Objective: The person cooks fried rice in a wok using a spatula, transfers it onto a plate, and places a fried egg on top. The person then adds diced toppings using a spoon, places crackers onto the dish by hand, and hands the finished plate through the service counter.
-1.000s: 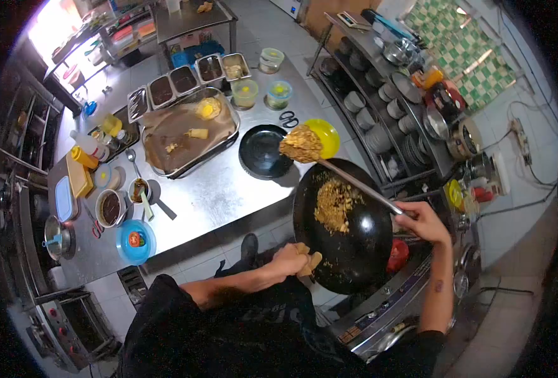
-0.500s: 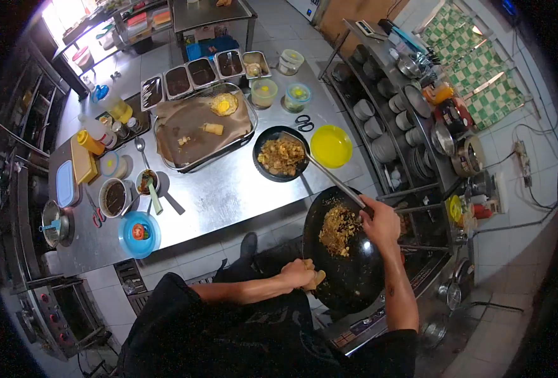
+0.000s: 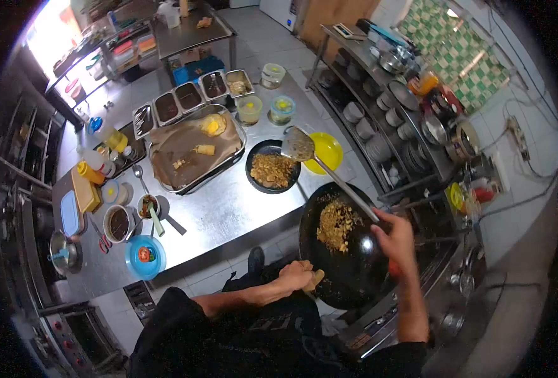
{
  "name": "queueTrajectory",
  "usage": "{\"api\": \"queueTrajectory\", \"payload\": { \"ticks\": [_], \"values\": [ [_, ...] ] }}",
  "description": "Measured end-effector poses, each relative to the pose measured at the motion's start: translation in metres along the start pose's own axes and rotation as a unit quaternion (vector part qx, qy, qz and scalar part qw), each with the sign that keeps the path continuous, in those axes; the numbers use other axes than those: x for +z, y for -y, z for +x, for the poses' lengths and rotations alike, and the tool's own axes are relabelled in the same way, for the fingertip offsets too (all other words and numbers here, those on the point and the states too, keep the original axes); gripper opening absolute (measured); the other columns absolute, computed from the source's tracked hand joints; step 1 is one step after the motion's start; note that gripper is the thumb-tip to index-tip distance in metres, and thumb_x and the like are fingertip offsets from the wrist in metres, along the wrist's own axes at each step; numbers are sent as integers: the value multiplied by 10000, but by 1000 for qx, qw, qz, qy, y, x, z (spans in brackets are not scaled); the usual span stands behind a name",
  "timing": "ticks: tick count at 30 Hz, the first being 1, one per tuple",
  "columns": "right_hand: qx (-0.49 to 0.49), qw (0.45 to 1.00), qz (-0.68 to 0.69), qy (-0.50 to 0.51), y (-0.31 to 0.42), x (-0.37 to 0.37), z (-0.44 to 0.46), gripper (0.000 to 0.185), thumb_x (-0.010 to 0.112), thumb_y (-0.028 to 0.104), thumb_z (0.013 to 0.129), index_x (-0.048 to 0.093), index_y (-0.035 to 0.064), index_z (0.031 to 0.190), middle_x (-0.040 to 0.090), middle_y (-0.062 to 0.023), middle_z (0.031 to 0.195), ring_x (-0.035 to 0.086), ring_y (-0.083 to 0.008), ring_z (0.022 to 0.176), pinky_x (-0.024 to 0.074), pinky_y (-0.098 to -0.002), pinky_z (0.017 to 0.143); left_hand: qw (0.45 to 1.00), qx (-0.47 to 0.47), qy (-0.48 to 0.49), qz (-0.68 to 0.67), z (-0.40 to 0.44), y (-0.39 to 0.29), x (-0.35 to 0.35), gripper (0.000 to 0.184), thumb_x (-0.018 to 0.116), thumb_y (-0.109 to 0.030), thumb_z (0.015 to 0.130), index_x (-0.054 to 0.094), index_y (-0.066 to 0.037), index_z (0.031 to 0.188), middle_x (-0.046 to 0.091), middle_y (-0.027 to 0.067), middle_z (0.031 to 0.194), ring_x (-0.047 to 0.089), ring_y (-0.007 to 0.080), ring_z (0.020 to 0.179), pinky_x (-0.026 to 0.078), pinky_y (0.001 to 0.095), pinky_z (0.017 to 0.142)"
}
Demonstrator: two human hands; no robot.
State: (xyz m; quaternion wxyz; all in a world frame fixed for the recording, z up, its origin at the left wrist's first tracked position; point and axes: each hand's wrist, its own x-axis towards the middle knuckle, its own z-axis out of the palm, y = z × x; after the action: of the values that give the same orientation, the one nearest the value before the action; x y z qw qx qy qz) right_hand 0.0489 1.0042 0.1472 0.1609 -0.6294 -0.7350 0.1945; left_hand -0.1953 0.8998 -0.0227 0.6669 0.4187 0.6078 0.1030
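My left hand (image 3: 295, 277) is closed on a tan cloth (image 3: 316, 280) at the near edge of a large black wok (image 3: 361, 277); the cloth hides the grip beneath. Fried rice (image 3: 334, 227) lies in the wok's far part. My right hand (image 3: 394, 238) grips the long handle of a metal wok spatula (image 3: 298, 145). Its blade is raised just beyond a black plate (image 3: 263, 149) and overlaps the yellow plate (image 3: 329, 146) in view. A mound of browned fried rice (image 3: 273, 172) fills the black plate, which rests on the steel table.
A paper-lined tray (image 3: 184, 151) with a fried egg (image 3: 213, 125) stands on the steel table (image 3: 209, 220). Sauce bowls, a blue plate (image 3: 134, 264) with tomato, bottles and lidded tubs surround it. Shelves of dishes (image 3: 380, 120) stand at the right.
The spatula blade has lifted off the rice on the black plate and moved up and right. My right hand has shifted lower right; my left hand stays at the wok's edge.
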Motion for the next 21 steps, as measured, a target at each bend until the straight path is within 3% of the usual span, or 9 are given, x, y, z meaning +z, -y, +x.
{"api": "queueTrajectory", "payload": {
  "ticks": [1,3,4,5,7,10,16,18,21],
  "values": [
    [59,995,32,73,8,-34,-7,424,760,177,851,694,93,1261,712,-201,1174,692,-277,1062,518,-386,927,1000,18,14,0,6,7,0,441,642,-261,804,701,13,1145,710,233,1121,671,364,1107,515,433,916],
    [211,965,12,154,26,-91,-30,391,719,171,879,689,56,1251,760,-169,973,726,-221,865,541,-382,792,998,53,21,-14,19,24,0,444,634,-252,812,693,37,1143,710,240,1118,678,363,1090,521,420,904],
    [169,974,35,146,26,-113,-47,348,701,182,884,713,81,1217,752,-160,861,725,-213,774,537,-371,733,998,63,10,-19,16,21,-1,439,632,-245,820,688,47,1143,715,237,1100,688,362,1062,527,412,881],
    [166,970,-79,160,24,-135,-63,309,690,205,876,742,117,1167,739,-171,877,731,-277,798,544,-393,752,997,73,-1,-24,12,18,-2,434,630,-238,828,683,56,1143,719,234,1083,698,362,1034,532,403,858],
    [195,938,-195,211,49,-162,-85,310,697,130,848,739,57,1147,736,-147,807,717,-233,715,544,-343,698,997,45,20,-54,11,13,-9,400,632,-219,838,683,51,1129,729,178,1003,718,309,897,538,389,756],
    [187,910,-255,269,25,-164,-122,308,711,145,820,760,110,1122,733,-184,896,720,-341,832,563,-403,786,993,44,0,-113,-13,-18,-20,351,633,-200,838,690,40,1087,710,125,911,684,241,758,514,370,644],
    [171,916,-222,288,-20,-118,-136,339,686,196,873,726,150,1206,727,-189,967,698,-377,872,536,-489,843,986,65,42,-150,-15,-34,-18,239,591,-130,862,684,37,1005,666,94,799,603,180,627,428,327,517],
    [202,943,-143,222,-16,-82,-121,316,640,268,925,720,123,1194,719,-211,991,693,-398,940,540,-491,871,987,68,40,-140,-9,-35,-16,229,586,-118,864,681,38,1003,661,91,792,595,175,615,419,324,507],
    [209,944,-70,244,-36,-84,-116,332,616,260,950,694,145,1251,721,-206,1008,699,-389,939,545,-472,857,987,63,44,-143,-9,-37,-12,218,583,-101,864,677,40,1001,654,87,780,582,168,595,407,321,491]
  ]
}}
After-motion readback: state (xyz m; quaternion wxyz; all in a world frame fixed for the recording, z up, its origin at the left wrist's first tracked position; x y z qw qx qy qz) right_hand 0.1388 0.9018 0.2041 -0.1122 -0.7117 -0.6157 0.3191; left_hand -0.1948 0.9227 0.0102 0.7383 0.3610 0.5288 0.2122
